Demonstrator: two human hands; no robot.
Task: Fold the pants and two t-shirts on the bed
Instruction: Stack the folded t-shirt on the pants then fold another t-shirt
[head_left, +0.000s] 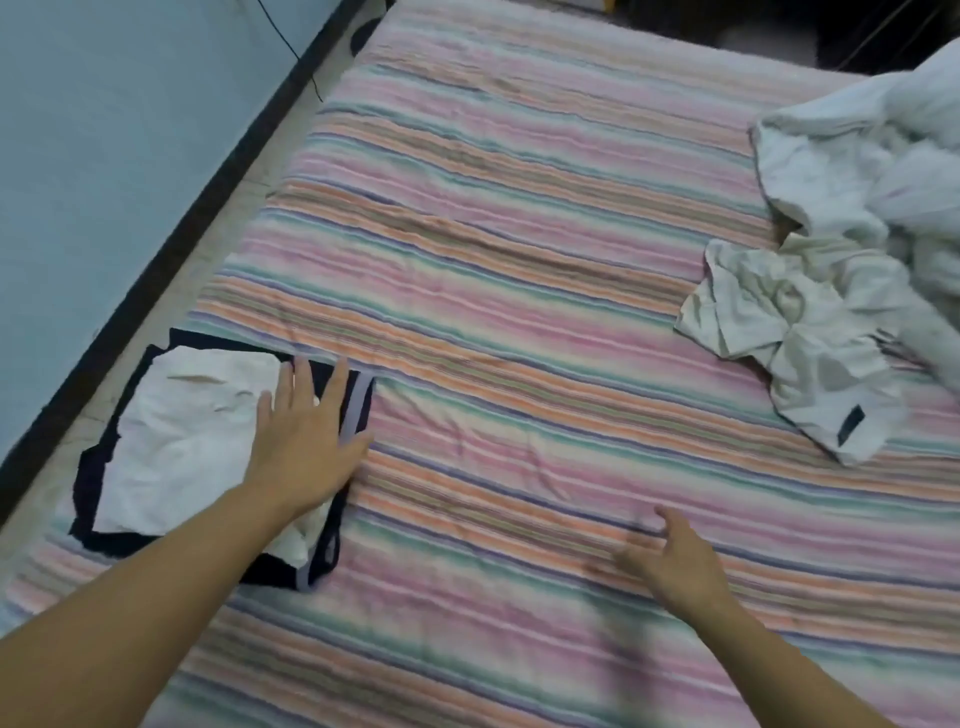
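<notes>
The left hand (304, 431), fingers spread wide, presses the folded white t-shirt (192, 441) stacked on the folded dark pants (353, 410) at the striped bed's (519, 260) left edge. The right hand (675, 561) hovers open, empty. Risk: 1 crumpled white t-shirt (795, 338) lies well apart; lifting off carelessly could drag the stack askew.

The left hand (304, 441) lay flat, palm down, its fingers (337, 387) spread and straight, the bare forearm reaching in from the lower left corner. The right hand (675, 564) was open too, palm down, fingers (636, 564) loosely curled and blurred, thumb raised, its forearm entering from the lower right. Neither hand gripped anything.
</notes>
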